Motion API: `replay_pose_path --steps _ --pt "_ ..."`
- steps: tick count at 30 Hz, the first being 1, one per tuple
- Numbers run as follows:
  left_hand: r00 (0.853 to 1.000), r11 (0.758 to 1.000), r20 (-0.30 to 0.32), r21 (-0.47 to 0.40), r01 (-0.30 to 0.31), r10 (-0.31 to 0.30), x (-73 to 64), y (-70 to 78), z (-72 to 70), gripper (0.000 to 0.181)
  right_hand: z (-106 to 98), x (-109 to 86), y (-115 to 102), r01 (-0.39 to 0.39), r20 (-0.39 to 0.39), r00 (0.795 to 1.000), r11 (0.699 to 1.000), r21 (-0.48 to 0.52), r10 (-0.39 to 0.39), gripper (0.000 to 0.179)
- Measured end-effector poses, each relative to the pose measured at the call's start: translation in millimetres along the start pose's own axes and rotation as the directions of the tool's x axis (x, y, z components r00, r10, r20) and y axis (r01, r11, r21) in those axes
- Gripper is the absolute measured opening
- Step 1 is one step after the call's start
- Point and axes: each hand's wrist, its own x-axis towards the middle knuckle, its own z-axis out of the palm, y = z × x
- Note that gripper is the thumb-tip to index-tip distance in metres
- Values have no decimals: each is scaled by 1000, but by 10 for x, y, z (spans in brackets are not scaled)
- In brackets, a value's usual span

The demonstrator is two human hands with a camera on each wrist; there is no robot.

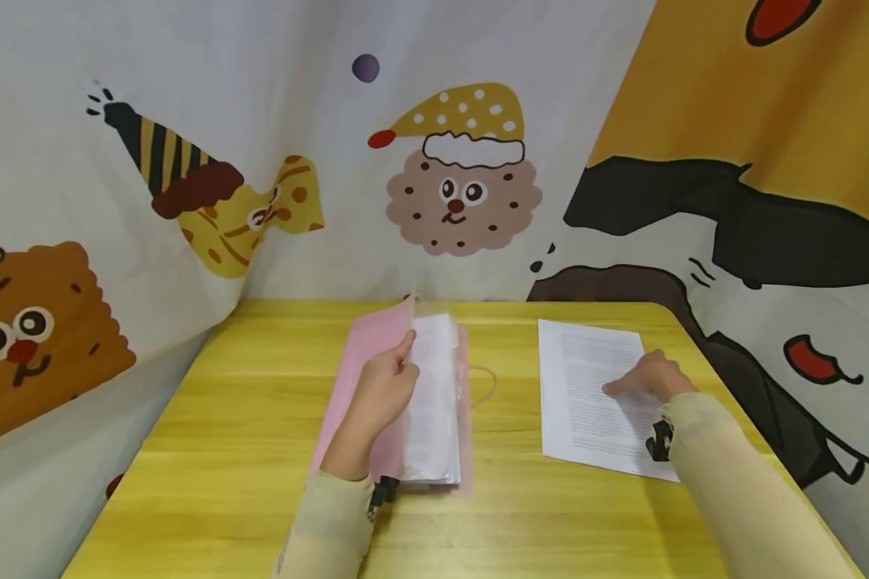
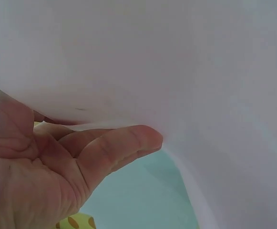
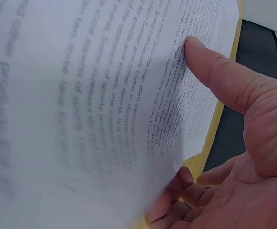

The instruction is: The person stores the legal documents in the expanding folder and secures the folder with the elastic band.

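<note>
A pink folder (image 1: 358, 362) lies at the middle of the table with its front cover lifted toward the left. My left hand (image 1: 387, 394) pinches that cover by its free edge; the left wrist view shows the thumb and fingers on either side of the pale pink cover (image 2: 200, 71). Inside the folder is a stack of printed pages (image 1: 433, 402), some in clear sleeves. To the right, a printed white sheet (image 1: 586, 402) lies apart from the folder. My right hand (image 1: 655, 376) holds its right edge, thumb on the print (image 3: 105, 95) and fingers under the edge.
A thin cord loop (image 1: 488, 382) sticks out from the folder's right side. The yellow wood-grain table (image 1: 239, 426) ends at a white curtain (image 1: 297, 64) with cartoon prints, which hangs behind and along both sides.
</note>
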Motion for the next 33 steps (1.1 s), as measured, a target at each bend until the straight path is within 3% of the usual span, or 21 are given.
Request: replay_pose_path --steps 8,17,28,33 --pt "1000 1000 12 19 -17 17 43 -24 -14 60 37 -4 -58 -8 -27 1000 1000 12 9 158" --pt "1000 1000 10 20 -17 16 49 -23 -12 59 56 -50 -131 -37 8 999 999 26 37 160" --pt "1000 1000 1 7 -10 10 53 -34 -25 58 84 -98 -278 -45 -23 999 995 90 47 156" --pt "1000 1000 6 9 -14 13 58 -37 -22 58 93 -113 -285 -27 -26 999 998 62 29 154"
